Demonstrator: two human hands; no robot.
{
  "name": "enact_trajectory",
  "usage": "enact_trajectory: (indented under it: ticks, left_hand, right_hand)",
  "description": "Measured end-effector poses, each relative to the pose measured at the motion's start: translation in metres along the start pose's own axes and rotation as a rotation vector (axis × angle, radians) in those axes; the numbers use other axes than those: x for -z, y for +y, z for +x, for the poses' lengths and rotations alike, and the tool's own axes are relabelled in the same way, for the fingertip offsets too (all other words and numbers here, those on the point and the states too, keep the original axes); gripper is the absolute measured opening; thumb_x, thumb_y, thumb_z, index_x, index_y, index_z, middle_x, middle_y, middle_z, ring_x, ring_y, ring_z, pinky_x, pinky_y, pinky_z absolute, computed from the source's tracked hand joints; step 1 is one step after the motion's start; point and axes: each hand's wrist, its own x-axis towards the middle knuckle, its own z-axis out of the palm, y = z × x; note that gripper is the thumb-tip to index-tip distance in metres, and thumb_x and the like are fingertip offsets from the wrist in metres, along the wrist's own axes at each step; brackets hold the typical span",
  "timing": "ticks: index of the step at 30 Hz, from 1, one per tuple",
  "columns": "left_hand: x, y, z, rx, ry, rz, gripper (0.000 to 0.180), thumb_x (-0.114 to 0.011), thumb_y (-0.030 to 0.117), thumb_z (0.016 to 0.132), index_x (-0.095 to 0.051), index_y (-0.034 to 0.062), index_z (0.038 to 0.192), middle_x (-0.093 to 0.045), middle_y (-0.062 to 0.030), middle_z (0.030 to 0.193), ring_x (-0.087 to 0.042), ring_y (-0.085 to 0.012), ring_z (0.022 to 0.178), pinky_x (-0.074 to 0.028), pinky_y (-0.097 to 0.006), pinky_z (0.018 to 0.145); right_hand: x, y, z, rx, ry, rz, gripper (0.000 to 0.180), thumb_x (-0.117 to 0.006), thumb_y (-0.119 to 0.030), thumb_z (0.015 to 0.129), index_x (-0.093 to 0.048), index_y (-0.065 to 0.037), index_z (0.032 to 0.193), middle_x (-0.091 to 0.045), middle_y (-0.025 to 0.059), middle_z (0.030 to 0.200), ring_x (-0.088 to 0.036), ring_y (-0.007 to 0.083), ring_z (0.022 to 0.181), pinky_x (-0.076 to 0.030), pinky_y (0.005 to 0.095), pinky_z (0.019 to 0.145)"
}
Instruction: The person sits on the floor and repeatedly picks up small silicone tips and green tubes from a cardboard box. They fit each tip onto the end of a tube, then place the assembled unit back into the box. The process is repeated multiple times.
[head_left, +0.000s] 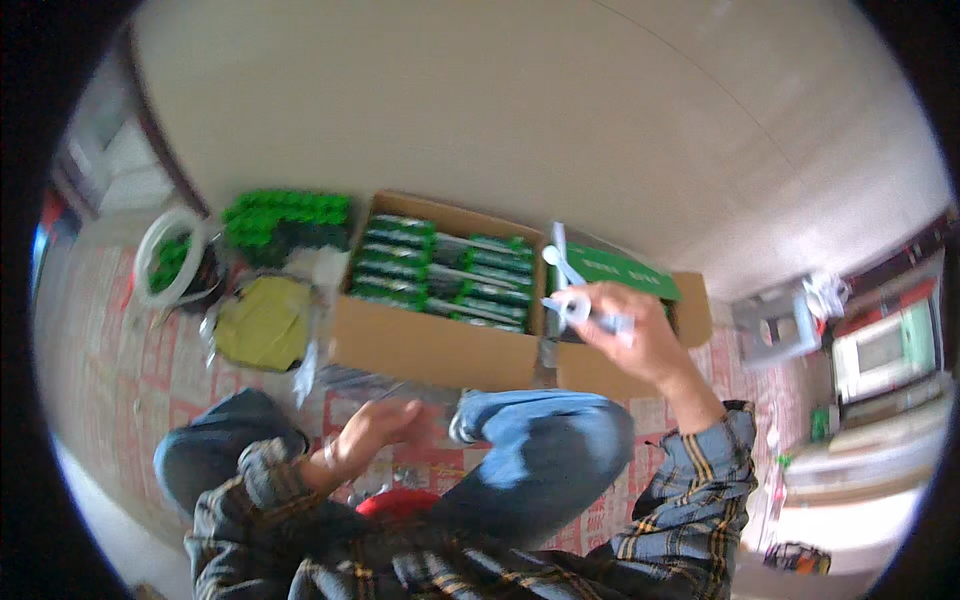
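Note:
My right hand (630,325), raised near the front of the boxes, is closed round a pale blue and white plastic tool (572,300) with a round white end. Motion blur hides its exact kind. Just left of that hand, an open cardboard box (430,345) holds rows of green and dark packs (480,275). Beyond the hand, a green printed carton (620,268) sits in a second cardboard box (695,310). Low over my lap, my left hand (385,428) is smeared by motion, its fingers unclear; no held object shows there.
At the left stand a white-rimmed bucket (150,255) with green pieces, a cluster of green-capped items (285,215) and a yellow-green bundle (265,320). A grey stool-like object (780,330) and stacked things (880,400) line the right side. A pale wall (480,100) rises behind the boxes.

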Motion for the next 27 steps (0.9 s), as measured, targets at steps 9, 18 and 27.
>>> enact_trajectory:
  ticks: [9,18,27]
  left_hand:
    - [0.021,-0.019,-0.071,-0.123,0.143,-0.676,0.028,-0.047,0.027,0.098,-0.061,0.0027,0.104,-0.066,-0.009,0.094,-0.063,-0.0196,0.083,-0.051,-0.034,0.077]
    - [0.085,0.053,-0.149,-0.897,0.614,-0.169,0.018,-0.052,0.01,0.095,-0.063,-0.0002,0.106,-0.06,-0.0034,0.084,-0.043,-0.0067,0.064,-0.036,-0.021,0.057]
    - [0.052,0.02,-0.119,-0.376,0.314,-0.141,0.035,-0.047,0.031,0.101,-0.055,0.0083,0.126,-0.043,0.0039,0.07,-0.031,-0.0028,0.053,-0.024,-0.019,0.045]
  right_hand:
    - [-0.157,-0.205,0.005,0.871,-0.077,-0.217,0.042,-0.061,-0.013,0.08,-0.061,-0.003,0.12,-0.064,0.0114,0.116,-0.064,0.0204,0.101,-0.053,0.0327,0.084]
    - [-0.176,-0.184,0.01,-0.304,-0.12,0.979,0.026,-0.056,-0.027,0.097,-0.059,-0.001,0.094,-0.069,0.0149,0.093,-0.066,0.017,0.074,-0.053,0.0277,0.056]
    - [-0.227,-0.123,0.047,-0.778,-0.023,1.026,0.035,-0.051,-0.037,0.099,-0.06,-0.004,0.088,-0.07,0.0165,0.083,-0.068,0.0179,0.068,-0.051,0.0245,0.046]
